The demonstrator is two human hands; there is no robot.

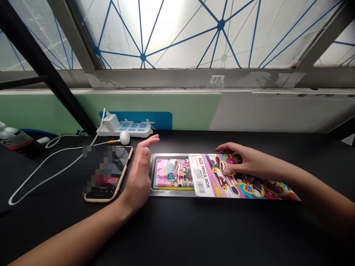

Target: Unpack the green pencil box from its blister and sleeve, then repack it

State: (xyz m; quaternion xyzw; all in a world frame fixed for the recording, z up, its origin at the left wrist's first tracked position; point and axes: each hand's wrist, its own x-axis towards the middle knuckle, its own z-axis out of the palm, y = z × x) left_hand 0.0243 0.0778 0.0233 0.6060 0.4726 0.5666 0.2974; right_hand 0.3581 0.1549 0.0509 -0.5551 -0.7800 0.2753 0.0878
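We log the pencil box (pixel 172 173) flat on the tabletop (pixel 194 229), left hand (pixel 140 173) open beside its end, right hand (pixel 245 162) pressing unclenched fingers on the card (pixel 219 183); uneven pressure could crease it or skid the box into the phone (pixel 111 173).

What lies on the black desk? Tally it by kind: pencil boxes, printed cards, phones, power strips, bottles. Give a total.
Pencil box: 1, in clear packaging beside the left hand
Printed card: 1, under the right hand
Phone: 1
Power strip: 1
Bottle: 1, at the left edge
Total: 5
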